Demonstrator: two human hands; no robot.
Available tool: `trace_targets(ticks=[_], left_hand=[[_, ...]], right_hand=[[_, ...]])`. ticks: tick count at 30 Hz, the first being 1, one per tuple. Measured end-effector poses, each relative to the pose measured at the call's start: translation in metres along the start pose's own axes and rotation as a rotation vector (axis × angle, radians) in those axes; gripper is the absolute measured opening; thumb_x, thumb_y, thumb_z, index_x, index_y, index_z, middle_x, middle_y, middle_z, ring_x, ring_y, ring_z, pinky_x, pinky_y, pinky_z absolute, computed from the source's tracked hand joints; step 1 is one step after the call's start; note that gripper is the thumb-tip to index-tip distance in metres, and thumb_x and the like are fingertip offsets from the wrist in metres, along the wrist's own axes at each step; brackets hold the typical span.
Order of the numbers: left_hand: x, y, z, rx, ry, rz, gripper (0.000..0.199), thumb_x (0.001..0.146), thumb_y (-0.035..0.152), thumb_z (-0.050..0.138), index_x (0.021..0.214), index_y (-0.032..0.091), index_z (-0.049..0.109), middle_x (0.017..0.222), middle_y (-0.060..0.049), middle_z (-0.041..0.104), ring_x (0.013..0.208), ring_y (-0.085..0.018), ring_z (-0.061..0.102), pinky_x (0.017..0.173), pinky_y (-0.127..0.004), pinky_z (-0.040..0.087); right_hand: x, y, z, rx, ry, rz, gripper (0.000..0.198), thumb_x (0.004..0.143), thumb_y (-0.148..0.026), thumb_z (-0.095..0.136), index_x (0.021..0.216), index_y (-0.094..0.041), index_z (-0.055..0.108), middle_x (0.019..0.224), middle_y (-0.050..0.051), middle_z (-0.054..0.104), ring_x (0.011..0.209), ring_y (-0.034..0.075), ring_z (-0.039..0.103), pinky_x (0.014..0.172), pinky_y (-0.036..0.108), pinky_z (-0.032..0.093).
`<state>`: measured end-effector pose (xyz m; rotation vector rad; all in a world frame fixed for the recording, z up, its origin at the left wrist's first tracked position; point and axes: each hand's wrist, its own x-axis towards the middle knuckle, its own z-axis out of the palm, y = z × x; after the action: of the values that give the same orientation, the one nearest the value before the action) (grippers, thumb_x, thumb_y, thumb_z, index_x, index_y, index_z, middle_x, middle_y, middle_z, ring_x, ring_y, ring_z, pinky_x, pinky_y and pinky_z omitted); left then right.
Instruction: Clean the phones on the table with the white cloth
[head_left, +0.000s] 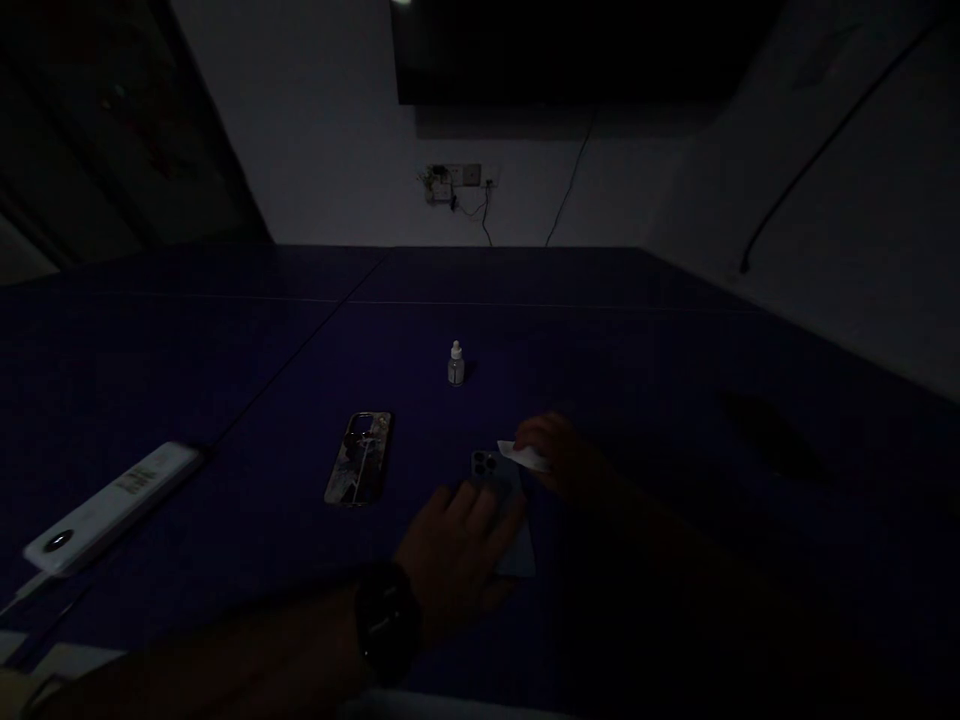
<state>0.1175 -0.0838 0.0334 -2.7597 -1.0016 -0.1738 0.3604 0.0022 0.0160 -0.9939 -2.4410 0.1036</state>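
A smartphone [517,550] lies back-up on the dark blue table, its camera cluster at the far end. My left hand [454,545], with a dark watch on its wrist, rests across the phone with fingers stretched out and covers much of its left side. By the phone's upper right corner, my right hand [559,455] is closed on a white tissue [525,456]. Left of the phone is a patterned phone case [361,458], lying flat. Beyond both stands a small dropper bottle [456,365] with a white top. The light is very dim.
A long white device [112,508] with a cable lies at the left of the table [247,350]. A dark flat shape [769,430] is faint at the right. Wall sockets [454,180] with cords and a large dark screen [570,50] are on the far wall.
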Motion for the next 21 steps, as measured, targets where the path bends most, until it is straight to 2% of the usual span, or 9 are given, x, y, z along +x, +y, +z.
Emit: trace_targets(ticks=[1, 2, 5, 7, 11, 13, 15, 19, 21], left_hand=[[0.002, -0.005, 0.000, -0.009, 0.009, 0.094, 0.078, 0.092, 0.059, 0.061, 0.153, 0.021, 0.033, 0.139, -0.017, 0.055, 0.121, -0.033, 0.054, 0.094, -0.047, 0.047], [0.002, -0.010, 0.001, -0.015, 0.024, 0.131, 0.075, 0.092, 0.059, 0.060, 0.152, 0.023, 0.035, 0.140, -0.017, 0.053, 0.121, -0.033, 0.053, 0.093, -0.046, 0.046], [0.003, -0.022, 0.011, -0.044, 0.077, 0.162, 0.073, 0.090, 0.065, 0.059, 0.149, 0.026, 0.038, 0.139, -0.017, 0.052, 0.122, -0.036, 0.049, 0.091, -0.047, 0.044], [0.003, -0.025, 0.020, -0.081, 0.127, 0.209, 0.067, 0.094, 0.063, 0.055, 0.147, 0.023, 0.043, 0.135, -0.015, 0.054, 0.121, -0.034, 0.050, 0.092, -0.044, 0.044], [0.006, -0.028, 0.028, -0.147, 0.246, 0.456, 0.031, 0.106, 0.036, 0.048, 0.131, 0.021, 0.058, 0.130, -0.007, 0.060, 0.115, -0.022, 0.053, 0.091, -0.035, 0.042], [0.006, -0.028, 0.027, -0.153, 0.267, 0.506, 0.025, 0.106, 0.025, 0.047, 0.125, 0.024, 0.063, 0.132, -0.003, 0.061, 0.110, -0.019, 0.055, 0.085, -0.032, 0.043], [0.004, -0.028, 0.025, -0.157, 0.259, 0.474, 0.025, 0.106, 0.027, 0.048, 0.126, 0.027, 0.063, 0.136, -0.002, 0.059, 0.106, -0.019, 0.055, 0.081, -0.033, 0.043], [-0.003, -0.023, 0.023, -0.177, 0.178, 0.230, 0.037, 0.103, 0.044, 0.052, 0.140, 0.042, 0.050, 0.140, -0.003, 0.055, 0.111, -0.026, 0.053, 0.085, -0.040, 0.045], [-0.005, -0.019, 0.025, -0.183, 0.161, 0.192, 0.039, 0.103, 0.042, 0.053, 0.141, 0.044, 0.049, 0.138, -0.005, 0.055, 0.110, -0.026, 0.054, 0.085, -0.040, 0.046]], right_hand=[[-0.002, -0.001, 0.003, -0.021, -0.019, -0.020, 0.029, 0.080, -0.010, 0.060, 0.107, -0.019, 0.064, 0.108, 0.012, 0.069, 0.098, 0.026, 0.061, 0.087, 0.042, 0.050], [-0.005, -0.001, 0.006, -0.036, -0.044, -0.048, 0.030, 0.082, -0.011, 0.060, 0.111, -0.019, 0.065, 0.109, 0.011, 0.070, 0.099, 0.026, 0.062, 0.088, 0.042, 0.050], [-0.014, -0.002, 0.010, -0.078, -0.091, -0.146, 0.037, 0.085, -0.014, 0.056, 0.121, -0.021, 0.065, 0.115, 0.010, 0.071, 0.101, 0.024, 0.064, 0.090, 0.040, 0.051], [-0.021, -0.003, 0.011, -0.120, -0.094, -0.183, 0.040, 0.087, -0.015, 0.054, 0.126, -0.021, 0.063, 0.119, 0.009, 0.072, 0.101, 0.023, 0.065, 0.089, 0.038, 0.052], [-0.032, -0.004, 0.014, -0.237, -0.097, -0.179, 0.050, 0.089, -0.010, 0.047, 0.136, -0.023, 0.058, 0.126, 0.007, 0.071, 0.105, 0.024, 0.065, 0.088, 0.040, 0.053], [-0.034, -0.004, 0.014, -0.270, -0.100, -0.152, 0.055, 0.089, -0.008, 0.045, 0.140, -0.027, 0.055, 0.129, 0.005, 0.070, 0.107, 0.024, 0.065, 0.088, 0.042, 0.053], [-0.034, -0.005, 0.010, -0.278, -0.106, -0.141, 0.058, 0.089, -0.008, 0.045, 0.144, -0.027, 0.051, 0.134, 0.005, 0.068, 0.106, 0.025, 0.066, 0.087, 0.043, 0.053], [-0.031, -0.007, 0.001, -0.277, -0.154, -0.172, 0.063, 0.088, -0.013, 0.049, 0.150, -0.019, 0.043, 0.136, 0.010, 0.066, 0.101, 0.026, 0.066, 0.083, 0.042, 0.054], [-0.031, -0.009, 0.002, -0.285, -0.161, -0.171, 0.066, 0.087, -0.014, 0.049, 0.152, -0.016, 0.040, 0.137, 0.011, 0.065, 0.102, 0.026, 0.066, 0.084, 0.043, 0.054]])
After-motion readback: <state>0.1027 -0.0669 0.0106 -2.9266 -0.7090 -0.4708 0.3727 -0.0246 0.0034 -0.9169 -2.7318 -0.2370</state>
